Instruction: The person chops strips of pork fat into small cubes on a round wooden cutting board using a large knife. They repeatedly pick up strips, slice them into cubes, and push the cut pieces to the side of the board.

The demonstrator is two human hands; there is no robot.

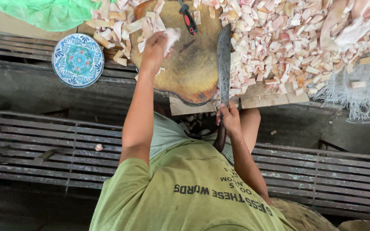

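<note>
My left hand (155, 49) is raised over a round wooden chopping board (191, 70) and is closed on a pale strip of fatty meat (172, 36). My right hand (229, 117) grips the dark handle of a long heavy cleaver (224, 60). Its blade lies along the right edge of the board and points away from me. To the right of the blade lies a big heap of small pink-and-white cut pieces (287, 38).
A small knife with a red and black handle (188, 19) lies at the board's far edge. Uncut strips (116, 25) are piled far left of the board. A blue patterned plate (78, 60) sits on dark slatted racks (43, 141). Green plastic sheet (43, 13) is at top left.
</note>
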